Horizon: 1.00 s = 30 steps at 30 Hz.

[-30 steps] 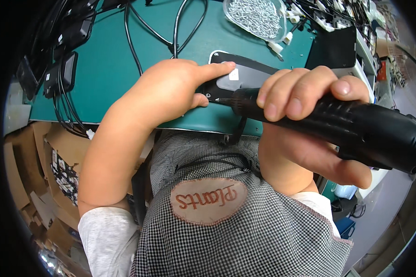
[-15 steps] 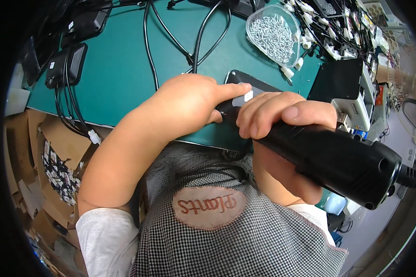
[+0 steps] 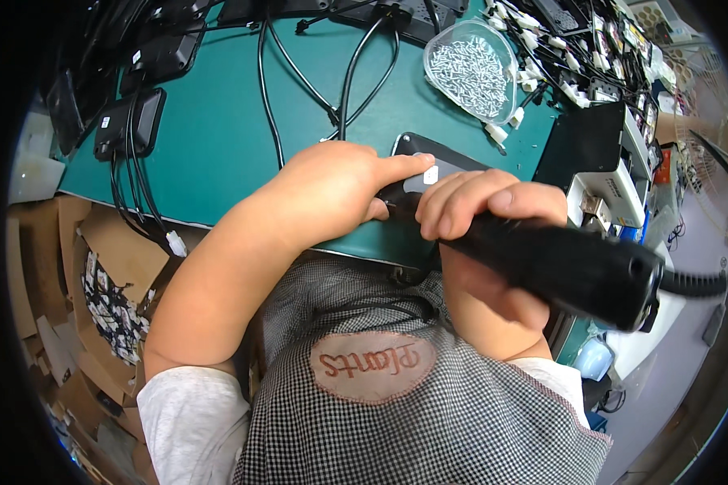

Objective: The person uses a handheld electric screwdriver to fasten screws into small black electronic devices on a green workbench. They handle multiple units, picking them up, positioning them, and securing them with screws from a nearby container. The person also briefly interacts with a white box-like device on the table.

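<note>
A flat black device housing (image 3: 447, 153) with a small white label lies near the front edge of the green mat. My left hand (image 3: 332, 190) grips its left end, index finger stretched across the top beside the label and thumb at the near edge. My right hand (image 3: 493, 198) is wrapped around a black electric screwdriver (image 3: 570, 263), held at a slant with its rear end toward the lower right and its cable trailing right. The front of the screwdriver points at the housing's near side. My fingers mostly hide its tip and the spot it meets.
A clear tub of silver screws (image 3: 471, 71) stands beyond the housing. Wires with white connectors (image 3: 570, 61) pile up at the far right, above a black-and-white box (image 3: 610, 166). Black cables (image 3: 346, 89) cross the mat. Similar black units (image 3: 142, 121) lie at the left; cardboard boxes (image 3: 113, 250) stand below.
The screwdriver's rear end has swung up and to the left, and the tool is slightly blurred. Both hands keep their hold. The whole view has shifted a little.
</note>
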Motion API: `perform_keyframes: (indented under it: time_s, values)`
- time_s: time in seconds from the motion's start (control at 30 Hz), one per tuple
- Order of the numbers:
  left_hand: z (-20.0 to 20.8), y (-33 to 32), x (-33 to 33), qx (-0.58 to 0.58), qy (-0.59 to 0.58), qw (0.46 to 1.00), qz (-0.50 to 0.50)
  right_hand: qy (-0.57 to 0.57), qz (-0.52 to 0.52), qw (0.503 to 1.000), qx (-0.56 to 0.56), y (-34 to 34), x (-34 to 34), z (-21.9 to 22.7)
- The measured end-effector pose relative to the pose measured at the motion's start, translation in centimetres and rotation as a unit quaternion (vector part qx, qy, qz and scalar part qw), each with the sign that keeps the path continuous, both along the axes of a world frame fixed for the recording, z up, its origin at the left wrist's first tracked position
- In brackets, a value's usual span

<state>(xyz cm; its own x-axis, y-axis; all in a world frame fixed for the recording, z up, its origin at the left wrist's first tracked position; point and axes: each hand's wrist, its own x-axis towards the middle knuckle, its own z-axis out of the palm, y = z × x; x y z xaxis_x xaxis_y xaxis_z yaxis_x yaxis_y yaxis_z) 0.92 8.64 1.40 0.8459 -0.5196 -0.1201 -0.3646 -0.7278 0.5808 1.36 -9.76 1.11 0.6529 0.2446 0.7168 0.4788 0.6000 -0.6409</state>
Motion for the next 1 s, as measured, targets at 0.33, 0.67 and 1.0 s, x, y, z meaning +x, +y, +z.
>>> perform_keyframes:
  time_s: [0.33, 0.67, 1.0]
  values:
    - [1.2, -1.3, -1.8, -0.112, -0.053, 0.99, 0.066, -0.001, -0.117, 0.991, 0.061, -10.3, -1.6, 7.0]
    - [-2.5, -8.5, -7.3, -0.024, -0.136, 0.979, 0.149, 0.001, -0.159, 0.982, 0.103, -13.3, -4.6, 7.4]
    - [-1.6, 1.1, -14.0, -0.193, -0.251, 0.856, 0.409, 0.016, -0.104, 0.985, 0.134, -13.3, -3.8, 5.2]
